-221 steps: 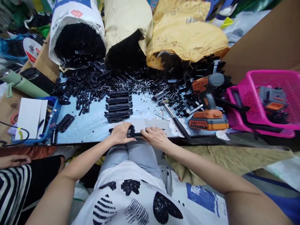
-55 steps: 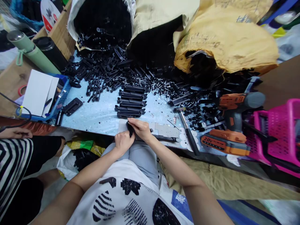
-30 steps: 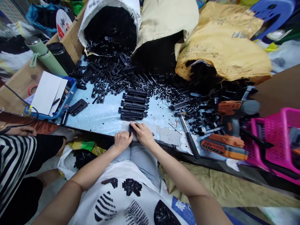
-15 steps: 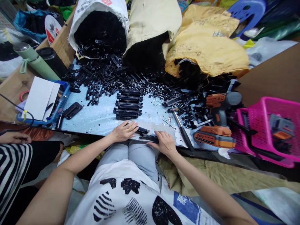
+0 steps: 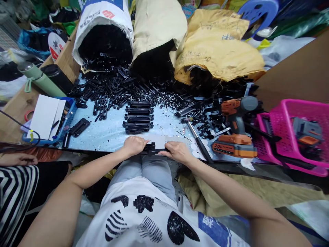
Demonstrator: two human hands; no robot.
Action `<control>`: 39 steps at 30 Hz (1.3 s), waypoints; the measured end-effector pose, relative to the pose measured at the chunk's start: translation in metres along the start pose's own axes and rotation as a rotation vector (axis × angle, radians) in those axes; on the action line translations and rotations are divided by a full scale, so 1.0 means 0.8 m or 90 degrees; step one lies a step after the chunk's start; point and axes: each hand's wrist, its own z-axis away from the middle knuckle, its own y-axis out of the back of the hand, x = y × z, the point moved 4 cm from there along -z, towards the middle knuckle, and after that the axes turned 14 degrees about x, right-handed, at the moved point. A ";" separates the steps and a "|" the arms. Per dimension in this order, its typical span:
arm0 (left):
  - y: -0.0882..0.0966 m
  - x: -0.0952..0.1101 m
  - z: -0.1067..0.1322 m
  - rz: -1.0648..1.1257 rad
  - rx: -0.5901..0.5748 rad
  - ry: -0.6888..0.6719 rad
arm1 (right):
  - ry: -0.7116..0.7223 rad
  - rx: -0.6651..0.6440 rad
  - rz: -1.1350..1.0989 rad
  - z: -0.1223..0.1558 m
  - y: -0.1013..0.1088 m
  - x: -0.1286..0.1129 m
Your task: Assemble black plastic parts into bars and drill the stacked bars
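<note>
At the front edge of the bench, a black plastic part [image 5: 153, 149] lies between my two hands; its exact kind is too small to tell. My left hand [image 5: 136, 145] has its fingers curled around the part's left end, thumb pointing right. On the other end, my right hand [image 5: 178, 151] closes with its thumb stretched along the near side. Behind my hands sits a neat stack of black assembled parts [image 5: 138, 118]. A hammer [image 5: 197, 140] with a black handle rests right of my right hand, beside a thin metal pin [image 5: 184, 136].
Loose black parts and pins [image 5: 113, 89] spill from a white sack [image 5: 102, 17], a beige sack [image 5: 159, 24] and a yellow sack [image 5: 218, 48]. An orange cordless drill [image 5: 235, 127] and pink basket [image 5: 290, 133] stand right. A blue basket [image 5: 69, 116] and another person's hand [image 5: 17, 159] are left.
My left hand has gone from flat, extended fingers to a curled grip on the black part. The part has turned between my hands. The camera view has shifted slightly.
</note>
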 end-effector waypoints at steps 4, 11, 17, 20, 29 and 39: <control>0.014 0.007 0.000 -0.014 -0.016 0.048 | 0.042 0.025 0.028 -0.034 0.020 -0.023; 0.023 0.007 0.006 0.020 -0.032 0.058 | 0.236 0.022 -0.047 -0.059 0.020 -0.045; 0.013 0.008 0.018 0.061 -0.014 0.065 | 0.287 0.033 -0.079 -0.066 0.019 -0.048; 0.023 0.003 0.019 0.063 0.027 0.047 | 0.270 0.050 -0.086 -0.065 0.031 -0.046; 0.102 0.012 0.074 0.197 0.174 -0.210 | 0.268 0.137 -0.246 -0.026 0.113 -0.056; 0.072 0.107 0.093 0.450 0.407 -0.227 | -0.132 0.679 -0.638 -0.014 0.043 -0.155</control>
